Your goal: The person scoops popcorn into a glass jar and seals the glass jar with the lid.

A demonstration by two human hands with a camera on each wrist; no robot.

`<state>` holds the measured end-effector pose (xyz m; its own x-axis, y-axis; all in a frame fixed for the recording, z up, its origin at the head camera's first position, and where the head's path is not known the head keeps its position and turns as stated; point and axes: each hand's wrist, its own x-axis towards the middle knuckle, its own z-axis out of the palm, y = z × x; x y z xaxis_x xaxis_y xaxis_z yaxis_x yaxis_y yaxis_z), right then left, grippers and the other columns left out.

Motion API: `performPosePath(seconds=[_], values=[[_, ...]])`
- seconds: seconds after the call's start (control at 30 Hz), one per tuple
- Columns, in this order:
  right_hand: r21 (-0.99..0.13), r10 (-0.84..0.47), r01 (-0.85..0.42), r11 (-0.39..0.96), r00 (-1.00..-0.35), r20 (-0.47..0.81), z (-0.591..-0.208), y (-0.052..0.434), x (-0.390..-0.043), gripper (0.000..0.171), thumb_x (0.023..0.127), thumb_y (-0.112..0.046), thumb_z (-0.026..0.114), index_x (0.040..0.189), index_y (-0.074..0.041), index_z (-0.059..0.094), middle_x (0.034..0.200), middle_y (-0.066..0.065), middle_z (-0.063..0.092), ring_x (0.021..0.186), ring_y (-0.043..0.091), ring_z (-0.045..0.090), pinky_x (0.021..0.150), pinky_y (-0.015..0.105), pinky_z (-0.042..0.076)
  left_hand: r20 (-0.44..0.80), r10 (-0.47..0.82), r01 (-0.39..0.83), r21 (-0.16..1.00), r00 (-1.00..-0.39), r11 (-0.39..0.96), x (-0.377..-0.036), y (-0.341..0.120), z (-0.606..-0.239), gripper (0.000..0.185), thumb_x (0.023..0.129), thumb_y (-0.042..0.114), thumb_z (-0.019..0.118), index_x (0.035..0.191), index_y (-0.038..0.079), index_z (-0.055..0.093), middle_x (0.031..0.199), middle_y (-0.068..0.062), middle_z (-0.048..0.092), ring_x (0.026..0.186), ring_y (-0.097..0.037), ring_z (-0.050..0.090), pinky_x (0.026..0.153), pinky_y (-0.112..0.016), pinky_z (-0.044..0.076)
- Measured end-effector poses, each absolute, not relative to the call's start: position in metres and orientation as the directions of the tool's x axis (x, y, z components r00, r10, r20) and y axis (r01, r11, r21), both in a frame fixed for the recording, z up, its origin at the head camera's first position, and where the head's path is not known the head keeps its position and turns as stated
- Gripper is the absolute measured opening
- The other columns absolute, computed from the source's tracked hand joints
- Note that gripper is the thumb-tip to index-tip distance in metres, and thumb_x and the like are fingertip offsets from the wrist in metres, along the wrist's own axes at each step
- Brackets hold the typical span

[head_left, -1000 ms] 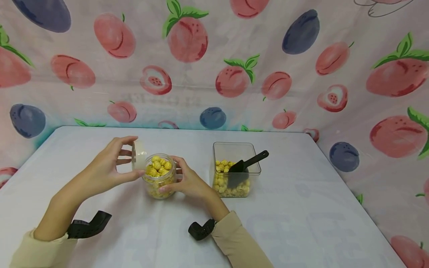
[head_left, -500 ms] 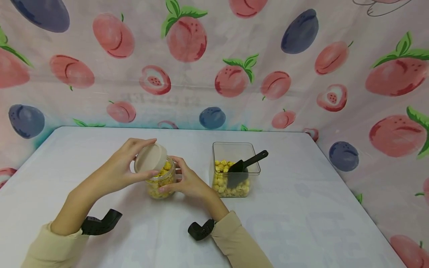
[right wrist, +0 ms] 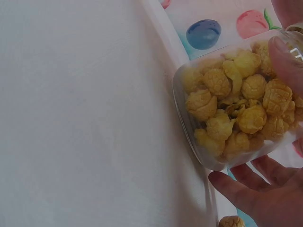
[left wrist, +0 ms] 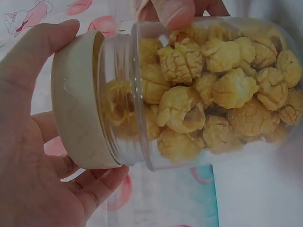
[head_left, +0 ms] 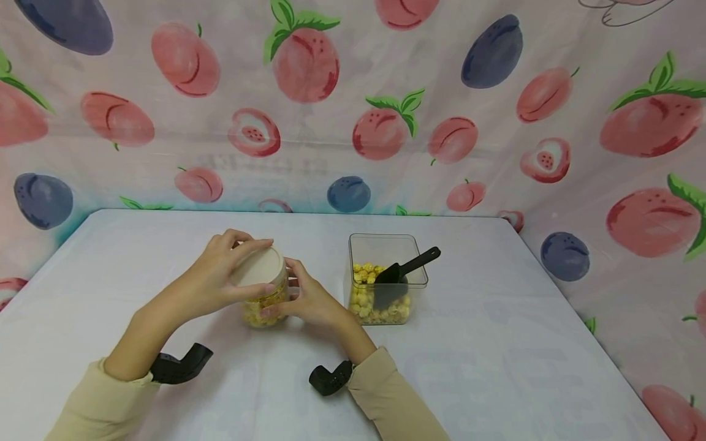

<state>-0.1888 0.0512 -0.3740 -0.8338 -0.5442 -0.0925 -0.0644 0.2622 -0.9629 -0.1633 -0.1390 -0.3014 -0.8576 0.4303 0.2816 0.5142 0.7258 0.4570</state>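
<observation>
A clear round jar full of yellow puffed snacks stands on the white table. A beige lid sits on its mouth. My left hand grips the lid from the left, thumb and fingers curled round its rim. My right hand holds the jar's body from the right, fingers wrapped around its side.
A clear square container with more yellow snacks and a black scoop stands right of the jar. A fruit-print cloth hangs behind and to the right. Black wrist mounts hang under both sleeves.
My left hand brought the lid from beside the jar, tilted it over, and set it flat on the jar's mouth. The right hand stayed on the jar.
</observation>
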Motion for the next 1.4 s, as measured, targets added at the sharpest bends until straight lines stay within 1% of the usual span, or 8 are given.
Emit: performPosePath(seconds=[0.27,0.43,0.6,0.83,1.03,1.4], values=[[-0.962,-0.545,-0.065,0.265,-0.833,-0.094,-0.3746,0.0515,-0.189,0.085,0.077,-0.02,0.077,0.143,-0.034,0.024,0.14,-0.001,0.038,0.123,0.02,0.046,0.097,0.035,0.044,0.29,0.437,0.524,0.428,-0.851,0.736,-0.1647,-0.1372,-0.3064,0.064,0.077,0.038,0.075,0.13,0.01,0.053,0.117,-0.015,0.046,0.103,-0.031,0.041,0.079,-0.049,0.045],[-0.96,-0.544,-0.066,0.271,-0.834,-0.096,-0.3748,0.0522,-0.1891,0.087,0.078,-0.021,0.076,0.144,-0.032,0.022,0.141,-0.001,0.037,0.124,0.019,0.045,0.098,0.036,0.044,0.289,0.43,0.517,0.42,-0.855,0.746,-0.1656,-0.1369,-0.309,0.065,0.076,0.039,0.075,0.129,0.01,0.053,0.117,-0.015,0.046,0.102,-0.03,0.041,0.08,-0.046,0.043],[-0.962,-0.545,-0.067,0.266,-0.833,-0.093,-0.3749,0.0527,-0.1893,0.087,0.078,-0.021,0.076,0.145,-0.031,0.021,0.141,0.0,0.037,0.123,0.02,0.046,0.097,0.036,0.045,0.277,0.414,0.498,0.427,-0.867,0.755,-0.1657,-0.1356,-0.3091,0.066,0.076,0.041,0.074,0.129,0.01,0.053,0.115,-0.015,0.046,0.103,-0.031,0.041,0.08,-0.048,0.044],[-0.964,-0.541,-0.052,0.263,-0.835,-0.102,-0.374,0.052,-0.1888,0.089,0.077,-0.02,0.077,0.144,-0.034,0.021,0.141,-0.002,0.037,0.123,0.02,0.046,0.096,0.034,0.045,0.256,0.386,0.462,0.435,-0.886,0.773,-0.1646,-0.1328,-0.3081,0.067,0.076,0.045,0.074,0.129,0.009,0.053,0.114,-0.015,0.046,0.106,-0.032,0.04,0.081,-0.051,0.045],[-0.966,-0.553,-0.067,0.25,-0.828,-0.086,-0.3738,0.0526,-0.189,0.087,0.079,-0.017,0.075,0.145,-0.031,0.021,0.142,0.001,0.037,0.124,0.021,0.046,0.096,0.034,0.046,0.246,0.382,0.453,0.433,-0.891,0.779,-0.1642,-0.1323,-0.3072,0.068,0.075,0.044,0.074,0.129,0.008,0.053,0.115,-0.019,0.046,0.107,-0.035,0.04,0.082,-0.053,0.045],[-0.966,-0.556,-0.077,0.248,-0.828,-0.076,-0.3736,0.0527,-0.1888,0.085,0.079,-0.017,0.075,0.145,-0.029,0.022,0.142,0.0,0.037,0.123,0.019,0.046,0.096,0.033,0.046,0.235,0.384,0.45,0.439,-0.893,0.778,-0.1634,-0.1316,-0.308,0.067,0.077,0.042,0.074,0.129,0.006,0.052,0.116,-0.02,0.045,0.107,-0.037,0.04,0.082,-0.053,0.044]])
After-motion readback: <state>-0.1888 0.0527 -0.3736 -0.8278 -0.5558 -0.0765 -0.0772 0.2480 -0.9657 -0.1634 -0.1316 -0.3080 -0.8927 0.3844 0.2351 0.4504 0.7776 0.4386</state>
